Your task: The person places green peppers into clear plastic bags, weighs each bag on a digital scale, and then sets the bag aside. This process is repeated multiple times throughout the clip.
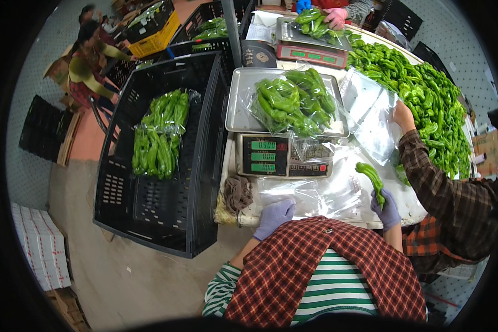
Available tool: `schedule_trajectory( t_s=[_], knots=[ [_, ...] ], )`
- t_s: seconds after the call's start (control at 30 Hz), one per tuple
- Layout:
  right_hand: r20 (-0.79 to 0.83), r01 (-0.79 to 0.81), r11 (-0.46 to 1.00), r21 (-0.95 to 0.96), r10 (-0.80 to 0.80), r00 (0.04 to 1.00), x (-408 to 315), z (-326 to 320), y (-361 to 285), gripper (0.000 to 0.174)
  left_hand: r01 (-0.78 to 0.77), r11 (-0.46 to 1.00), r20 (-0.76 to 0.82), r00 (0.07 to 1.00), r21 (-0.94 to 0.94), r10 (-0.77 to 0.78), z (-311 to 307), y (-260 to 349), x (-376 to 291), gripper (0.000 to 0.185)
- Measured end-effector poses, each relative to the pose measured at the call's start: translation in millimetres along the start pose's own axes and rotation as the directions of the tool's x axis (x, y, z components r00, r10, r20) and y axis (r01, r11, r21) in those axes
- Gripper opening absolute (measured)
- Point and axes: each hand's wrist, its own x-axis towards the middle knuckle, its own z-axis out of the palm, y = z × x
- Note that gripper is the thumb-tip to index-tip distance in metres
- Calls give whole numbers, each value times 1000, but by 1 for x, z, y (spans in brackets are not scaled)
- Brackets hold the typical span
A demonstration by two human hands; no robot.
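Note:
My right hand (pixel 386 211), in a lilac knit glove, holds one long green pepper (pixel 370 176) by its lower end at the table's front edge. My left hand (pixel 277 216), in a matching glove, rests curled into a fist on the edge beside flat clear plastic bags (pixel 311 195); its fingertips are hidden. Ahead stands a digital scale (pixel 261 155) with lit green displays. On its steel pan (pixel 242 99) lies a clear plastic bag of green peppers (pixel 290 99), its loose end draped over the keypad.
A black plastic crate (pixel 157 224) at left holds bagged peppers (pixel 159 137). A brown cloth (pixel 238 193) lies by the scale. A co-worker's bare hand (pixel 403 116) touches clear bags (pixel 369 112) near a pepper heap (pixel 423 95). Opposite, another person's pink-gloved hand (pixel 336 17) works at a second scale (pixel 311 54).

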Motion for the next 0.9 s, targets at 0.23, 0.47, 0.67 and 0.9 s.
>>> schedule_trajectory(
  t_s=[0.23, 0.47, 0.67, 0.9],
  knots=[
    [-364, -160, 985, -65, 126, 923, 5, -74, 5, 33, 37, 999, -20, 999, 32, -36, -5, 6, -1, 23],
    [-422, -102, 994, -43, 74, 903, 28, -82, 4, 27, 30, 993, 17, 999, 112, -32, -8, 6, 0, 22],
    [-396, -59, 997, -48, 35, 918, 25, -85, 17, 26, 23, 998, -11, 1000, 59, -23, -5, 3, -2, 23],
    [-445, -27, 998, -48, 3, 895, 23, -83, 17, 25, 38, 996, 48, 998, 84, -42, -5, 6, 0, 19]
  ],
)
